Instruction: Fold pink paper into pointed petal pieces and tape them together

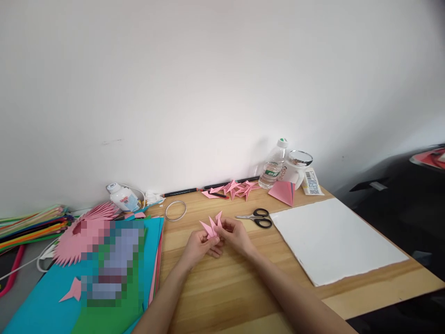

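A pink folded-paper piece with several sharp points (212, 228) is held between both my hands over the wooden table. My left hand (199, 247) pinches its lower left side, thumb in front. My right hand (235, 233) grips its right side, with the thumb pressed on the folds. Black-handled scissors (259, 218) lie just right of my right hand. Behind my hands, a pile of pink folded-paper pieces (236, 188) sits by the wall. A silver ring (175, 210) lies behind my left hand.
On the right lies a white board (337, 241). A water bottle (273, 167), a white mug (295, 172) and a stack of pink paper (282, 192) stand behind it. Coloured sheets (45, 297), a pink pleated paper ring (66, 243) and a white bottle (124, 198) occupy the left.
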Available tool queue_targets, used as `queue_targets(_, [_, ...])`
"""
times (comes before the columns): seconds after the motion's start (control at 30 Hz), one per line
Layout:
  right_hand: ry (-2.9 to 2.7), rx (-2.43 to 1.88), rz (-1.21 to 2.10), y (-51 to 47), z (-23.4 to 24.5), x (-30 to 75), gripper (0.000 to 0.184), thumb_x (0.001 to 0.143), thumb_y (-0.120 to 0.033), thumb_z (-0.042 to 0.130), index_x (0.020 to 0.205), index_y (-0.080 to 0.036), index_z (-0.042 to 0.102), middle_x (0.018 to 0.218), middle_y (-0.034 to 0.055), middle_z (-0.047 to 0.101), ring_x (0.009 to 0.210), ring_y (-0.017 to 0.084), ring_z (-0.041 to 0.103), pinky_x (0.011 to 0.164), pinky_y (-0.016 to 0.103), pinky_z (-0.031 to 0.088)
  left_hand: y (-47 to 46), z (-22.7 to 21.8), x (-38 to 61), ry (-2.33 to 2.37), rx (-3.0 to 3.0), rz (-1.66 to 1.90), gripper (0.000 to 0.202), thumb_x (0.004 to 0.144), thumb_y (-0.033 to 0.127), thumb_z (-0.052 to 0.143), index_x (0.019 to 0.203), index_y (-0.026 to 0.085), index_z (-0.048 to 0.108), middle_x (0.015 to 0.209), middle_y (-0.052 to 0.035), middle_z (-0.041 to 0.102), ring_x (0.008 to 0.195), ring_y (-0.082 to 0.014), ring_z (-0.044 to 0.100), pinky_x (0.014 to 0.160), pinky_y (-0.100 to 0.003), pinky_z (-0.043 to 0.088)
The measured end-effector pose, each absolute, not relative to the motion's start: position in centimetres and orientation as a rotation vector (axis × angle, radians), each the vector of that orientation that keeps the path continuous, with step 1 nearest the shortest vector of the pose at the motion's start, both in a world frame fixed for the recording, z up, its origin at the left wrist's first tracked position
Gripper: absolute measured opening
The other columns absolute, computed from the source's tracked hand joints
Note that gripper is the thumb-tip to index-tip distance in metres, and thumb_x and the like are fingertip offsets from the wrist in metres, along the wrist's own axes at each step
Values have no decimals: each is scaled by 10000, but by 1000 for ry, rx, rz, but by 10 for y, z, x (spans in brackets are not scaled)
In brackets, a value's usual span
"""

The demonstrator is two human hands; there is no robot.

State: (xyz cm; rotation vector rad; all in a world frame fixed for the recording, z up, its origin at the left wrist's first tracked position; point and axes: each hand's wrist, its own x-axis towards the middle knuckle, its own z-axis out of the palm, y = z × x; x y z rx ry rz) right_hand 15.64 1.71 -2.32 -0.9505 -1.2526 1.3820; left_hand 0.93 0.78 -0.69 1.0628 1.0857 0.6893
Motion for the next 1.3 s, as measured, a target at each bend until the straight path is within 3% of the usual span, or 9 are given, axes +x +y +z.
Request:
queue_targets(0.33, [-1155,-927,1467,23,-26,160,324,668,-456,661,762,-156,581,668,-3,593,569,122,537,535,236,445,7,-3,11,1103,1058,781,427,568,442,741,778,86,637,734,-107,702,572,-197,668,544,-295,552])
queue_targets(0.93, [-1178,-908,1524,25,-20,158,324,641,-425,699,780,-168,560,670,-10,593,573,121,547,527,231,449,9,-13,10,1183,1046,874,371,533,423,755,669,107,617,595,-43,668,468,-173,632,462,-275,541])
queue_targets(1.03, [-1172,-895,1511,27,-26,159,299,651,-404,696,769,-169,554,672,-11,591,582,119,547,552,235,447,9,-15,11,1199,1053,910,383,535,437,747,688,110,621,593,-39,667,477,-174,633,473,-280,544])
queue_targets(1.2, [-1165,-840,1532,28,-24,162,385,658,-366,704,950,-184,533,749,-3,594,678,137,569,604,251,459,10,-17,12,1245,1080,984,359,544,426,739,685,119,619,551,-24,656,478,-178,628,468,-279,538])
queue_targets(1.3, [-1228,-821,1525,26,-19,162,359,664,-371,702,922,-172,552,794,19,608,737,150,577,661,269,460,10,-16,12,1264,1094,1003,316,557,396,737,680,125,629,530,-10,646,484,-176,626,478,-274,535])
